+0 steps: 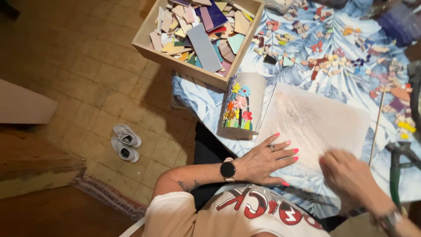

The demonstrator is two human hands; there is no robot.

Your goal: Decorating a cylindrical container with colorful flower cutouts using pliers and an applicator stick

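Left hand [265, 162] flat, fingers spread on pale board [315, 123], right hand [351, 177] blurred, grip unclear, mosaic vase [243, 105] beside

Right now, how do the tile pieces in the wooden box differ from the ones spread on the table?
The pieces in the wooden box are mostly large shards and slabs, heaped over one another; the pieces on the table are small chips, scattered in loose clusters on the blue leaf-patterned cloth. The box holds a long grey slab and a dark blue piece; the table chips run more to pink, red and yellow. Both sets are mixed-colour broken tile.
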